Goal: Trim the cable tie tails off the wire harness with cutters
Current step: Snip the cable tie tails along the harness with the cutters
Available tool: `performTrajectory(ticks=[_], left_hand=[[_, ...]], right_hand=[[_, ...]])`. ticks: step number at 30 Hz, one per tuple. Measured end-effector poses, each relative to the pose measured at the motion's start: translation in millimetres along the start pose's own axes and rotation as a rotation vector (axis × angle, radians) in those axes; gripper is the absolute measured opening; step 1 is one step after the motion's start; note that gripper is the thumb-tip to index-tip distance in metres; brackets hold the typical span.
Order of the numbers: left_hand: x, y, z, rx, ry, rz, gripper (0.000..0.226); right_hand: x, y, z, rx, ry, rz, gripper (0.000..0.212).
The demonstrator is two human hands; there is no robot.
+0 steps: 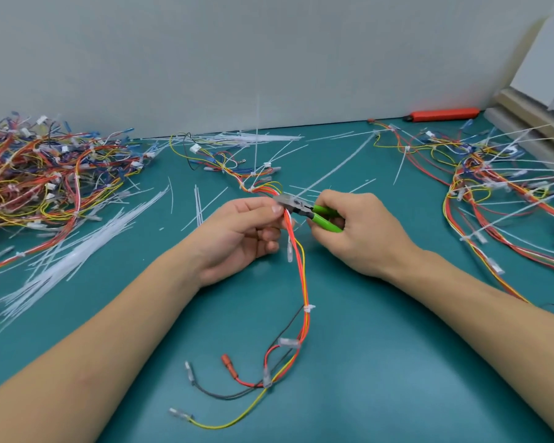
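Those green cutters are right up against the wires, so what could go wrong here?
The cutters in the right hand meet the wire harness beside the left hand fingertips, so a slip might nick a wire or pinch skin. The cut tail could also fly off into the loose cable ties littering the table.

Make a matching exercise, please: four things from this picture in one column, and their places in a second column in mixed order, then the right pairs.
Things:
1. cutters
2. orange tool
3. pile of cut tie tails
4. wire harness

Places:
A. at the back wall, on the right
B. on the mat, left of the left hand
C. held in the left hand, hanging toward the camera
D. in the right hand

Pairs: 1-D, 2-A, 3-B, 4-C
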State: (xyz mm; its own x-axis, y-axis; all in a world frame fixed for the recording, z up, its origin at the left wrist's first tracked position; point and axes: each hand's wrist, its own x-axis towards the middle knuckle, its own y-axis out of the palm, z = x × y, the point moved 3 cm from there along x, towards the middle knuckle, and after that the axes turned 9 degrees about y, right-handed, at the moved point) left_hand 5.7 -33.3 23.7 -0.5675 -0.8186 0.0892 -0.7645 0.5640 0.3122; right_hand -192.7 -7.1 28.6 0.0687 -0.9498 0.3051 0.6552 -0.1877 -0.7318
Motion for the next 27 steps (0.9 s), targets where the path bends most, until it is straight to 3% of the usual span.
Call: performTrajectory(ticks=[4, 7, 16, 27], left_hand=[[0.2, -1.7, 0.6, 0.002, -0.003, -0.016, 0.012], [0.1, -1.6, 0.1, 0.003, -0.006, -0.018, 0.024], [4.0, -0.2, 1.4, 0.009, -0.001, -0.026, 0.012], [3.3, 3.6, -0.3, 0.020, 0.009, -0.014, 0.014]], right_hand=[[3.1, 3.2, -2.0, -0.008, -0.018, 0.027, 0.009], [3.3, 2.7, -4.0, -0.041, -0.003, 0.065, 0.032], [-0.4, -0.8, -6.4, 0.006, 0.051, 0.066, 0.048], [1.5, -3.7, -9.7, 0.046, 0.060, 0.013, 0.016]])
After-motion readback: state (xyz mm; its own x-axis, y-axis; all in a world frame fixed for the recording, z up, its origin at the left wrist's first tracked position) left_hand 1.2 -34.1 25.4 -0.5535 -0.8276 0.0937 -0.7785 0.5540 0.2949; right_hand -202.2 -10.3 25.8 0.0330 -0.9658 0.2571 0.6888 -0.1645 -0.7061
